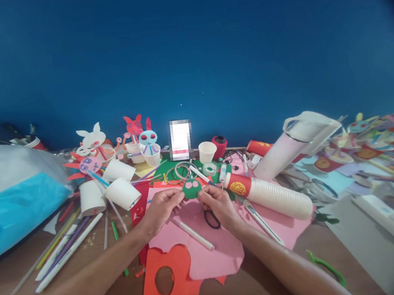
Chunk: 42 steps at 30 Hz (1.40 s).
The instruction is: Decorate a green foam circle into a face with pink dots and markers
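Observation:
Between my two hands is a small green paper cutout with two pink ovals at its top, shaped like a frog's head. My left hand pinches its left edge. The fingers of my right hand are closed on its right edge. Below the hands lies a sheet of pink paper with a white marker-like stick on it. Black scissor handles show beside my right hand; their blades are hidden. An orange paper sheet with a hole cut in it lies at the near edge of the pink sheet.
A stack of paper cups lies right of my hands, near a box cutter. Further right leans a white pitcher. White paper cups and paper animal figures stand left. A blue-white plastic bag fills the far left.

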Each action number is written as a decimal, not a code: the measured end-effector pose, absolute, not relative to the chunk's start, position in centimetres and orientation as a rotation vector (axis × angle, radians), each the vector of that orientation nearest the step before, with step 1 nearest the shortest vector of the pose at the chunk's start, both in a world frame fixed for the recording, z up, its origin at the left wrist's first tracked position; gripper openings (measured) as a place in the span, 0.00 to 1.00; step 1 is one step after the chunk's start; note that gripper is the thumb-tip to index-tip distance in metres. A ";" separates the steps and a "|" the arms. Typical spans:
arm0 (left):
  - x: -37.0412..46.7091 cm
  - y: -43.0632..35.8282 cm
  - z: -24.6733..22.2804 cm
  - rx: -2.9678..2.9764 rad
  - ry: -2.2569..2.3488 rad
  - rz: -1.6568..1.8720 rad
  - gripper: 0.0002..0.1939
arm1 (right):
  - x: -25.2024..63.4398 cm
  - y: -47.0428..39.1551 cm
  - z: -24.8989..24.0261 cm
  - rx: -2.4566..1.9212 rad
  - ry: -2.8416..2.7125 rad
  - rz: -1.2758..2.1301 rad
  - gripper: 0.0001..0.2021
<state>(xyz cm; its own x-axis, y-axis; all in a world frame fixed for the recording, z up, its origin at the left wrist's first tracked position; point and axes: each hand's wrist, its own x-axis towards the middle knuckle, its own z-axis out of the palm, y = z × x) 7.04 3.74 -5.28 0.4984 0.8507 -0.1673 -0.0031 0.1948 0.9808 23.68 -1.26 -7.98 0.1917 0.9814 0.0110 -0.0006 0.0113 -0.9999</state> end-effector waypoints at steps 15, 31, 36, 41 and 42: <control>4.3 6.0 -2.5 1.128 0.882 1.106 0.08 | 21.1 -1.6 -6.1 -1.700 -2.297 0.419 0.12; 2.9 7.1 -2.1 1.008 0.891 1.149 0.08 | 24.1 0.6 -5.1 -1.466 -1.899 1.018 0.05; 2.6 7.3 -1.4 0.982 0.861 1.196 0.07 | 23.0 -0.1 -5.4 -1.351 -1.910 0.998 0.08; 2.2 7.9 -0.6 0.988 0.794 1.254 0.06 | 19.1 -1.9 -4.6 -1.186 -2.298 0.649 0.08; 2.2 8.0 -0.5 0.986 0.788 1.267 0.06 | 17.9 -2.4 -4.5 -1.107 -2.420 0.601 0.07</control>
<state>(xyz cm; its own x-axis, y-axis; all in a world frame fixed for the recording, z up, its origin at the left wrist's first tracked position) 2.18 7.97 -0.50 0.1533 0.9872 0.0447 -0.3966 0.0200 0.9178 17.93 -2.36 -4.50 -0.6006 0.7779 0.1849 0.6012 0.5917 -0.5371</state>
